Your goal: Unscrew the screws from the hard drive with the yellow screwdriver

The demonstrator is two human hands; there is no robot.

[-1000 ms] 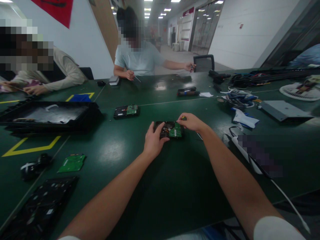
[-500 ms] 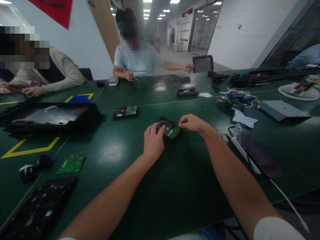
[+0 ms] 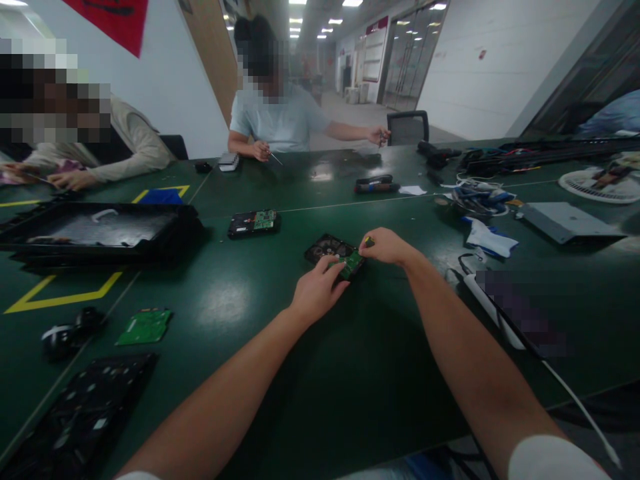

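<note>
A hard drive lies on the green table in front of me, its green circuit board facing up at the right end. My left hand is at the drive's near edge, fingers over the board and thumb along the near side, gripping it. At the board's right corner, my right hand pinches a small screwdriver by its yellow-and-black handle; its shaft and tip are hidden.
Another hard drive sits farther back. At left are a loose green circuit board, a black drive-like part and a black tray. A power strip, glove and metal case lie right. Two people work across the table.
My left hand has slid right and toward me, from the drive's left part to the near edge by the board, uncovering the drive's left end. My right hand stays at the corner.
</note>
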